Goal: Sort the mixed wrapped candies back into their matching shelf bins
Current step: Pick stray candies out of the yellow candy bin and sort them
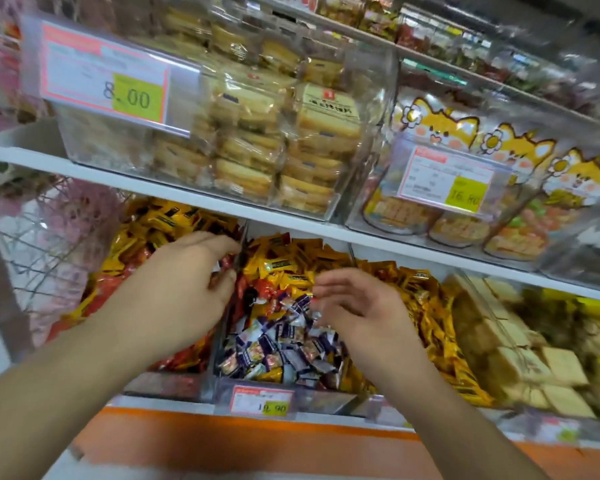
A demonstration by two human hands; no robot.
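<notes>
While reaching into the lower shelf bins, left hand [191,282] pinching a red wrapped candy [224,263] at the clear divider [238,268] between the left bin and the middle bin [222,386]. Right hand [364,313] hovering with fingers loosely spread, grasping nothing, just over purple-and-white candies [278,344] heaped in front of yellow candies [291,265].

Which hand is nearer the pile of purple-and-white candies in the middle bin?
Right. The right hand hovers at the pile's upper right edge, fingers spread over the purple-and-white candies. The left hand is off to their upper left, at the bin divider.
</notes>
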